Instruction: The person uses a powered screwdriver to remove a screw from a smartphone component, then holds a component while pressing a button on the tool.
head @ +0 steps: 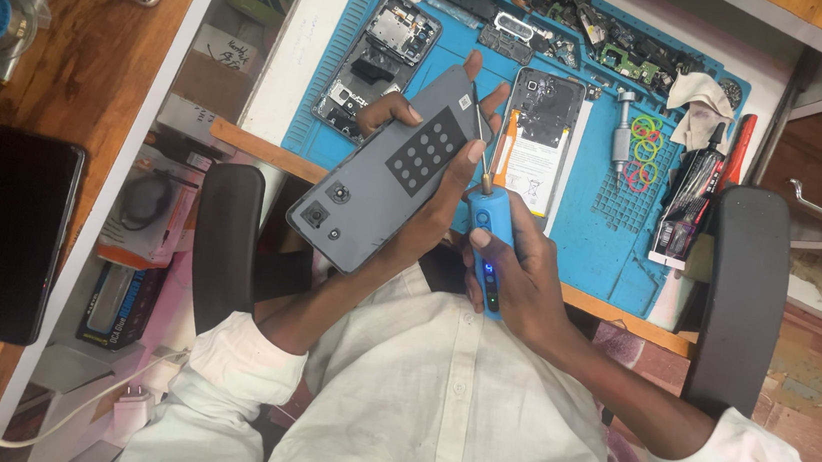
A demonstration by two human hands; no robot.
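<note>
My left hand point(430, 213) is wrapped around a grey phone point(386, 173), held tilted with its back up; a dark square patch with dots and two camera holes show on it. My right hand point(524, 284) grips a blue electric screwdriver point(486, 230). Its thin bit points up at the phone's right edge, by my left fingertips. Both hands are above my lap, in front of a blue work mat point(621, 236).
On the mat lie an opened phone with a white battery point(538, 143), another stripped phone frame point(377, 57), loose circuit parts point(601, 33), coloured rubber bands point(645, 151) and a glue tube point(687, 202). A black phone point(9, 233) rests on the wooden surface at left. Chair armrests point(226, 243) point(745, 293) flank me.
</note>
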